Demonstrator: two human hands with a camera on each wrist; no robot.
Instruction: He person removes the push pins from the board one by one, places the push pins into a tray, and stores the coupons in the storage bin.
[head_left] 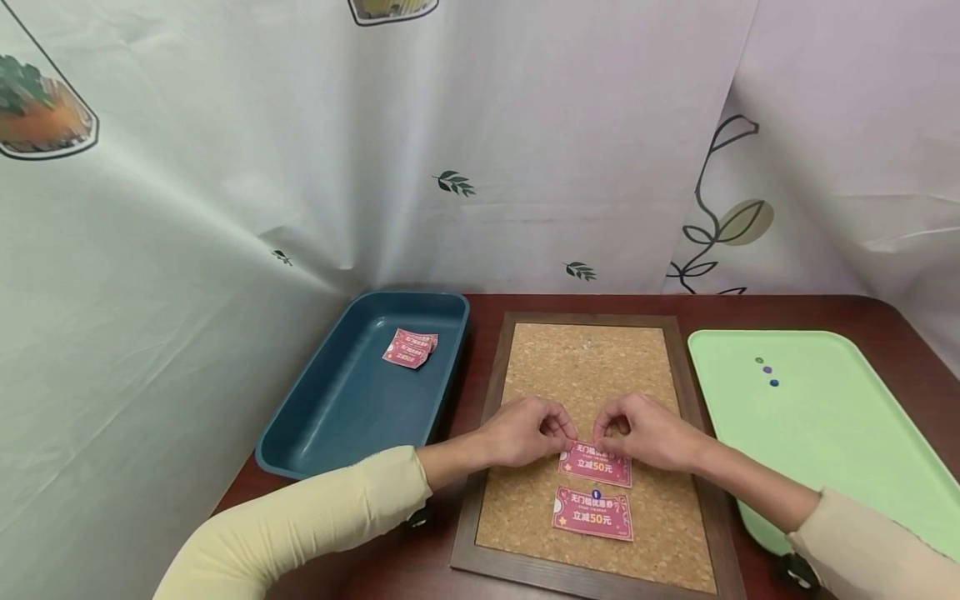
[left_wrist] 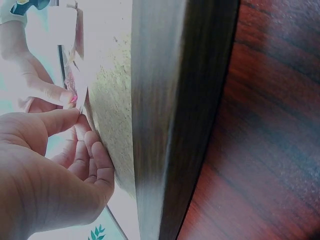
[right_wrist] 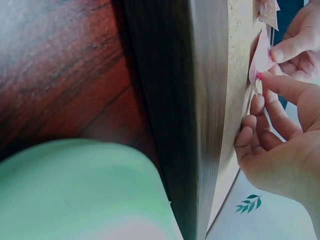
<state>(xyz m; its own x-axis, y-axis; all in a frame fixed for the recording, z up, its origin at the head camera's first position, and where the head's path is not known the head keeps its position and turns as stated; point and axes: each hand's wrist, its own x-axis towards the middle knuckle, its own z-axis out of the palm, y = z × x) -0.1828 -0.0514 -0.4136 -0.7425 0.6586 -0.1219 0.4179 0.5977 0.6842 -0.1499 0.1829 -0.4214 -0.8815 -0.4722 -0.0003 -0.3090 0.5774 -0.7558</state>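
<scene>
A pink paper coupon (head_left: 594,468) lies against the framed corkboard (head_left: 600,367), its upper edge between both hands. My left hand (head_left: 522,431) pinches the upper left corner with thumb and fingers. Close by, my right hand (head_left: 651,433) pinches the upper right part. In the right wrist view the coupon (right_wrist: 261,55) tilts away from the cork, and a small bright pink spot shows beside the right fingertips; I cannot tell whether it is a pin. Just below, a second coupon (head_left: 592,521) sits on the cork with a blue pushpin (head_left: 596,494) at its top edge.
To the left, a dark blue tray (head_left: 352,417) holds a small pile of pink coupons (head_left: 410,347). A light green tray (head_left: 825,433) on the right carries several small pins (head_left: 767,370). The reddish-brown table (head_left: 787,310) meets a patterned white curtain (head_left: 525,125).
</scene>
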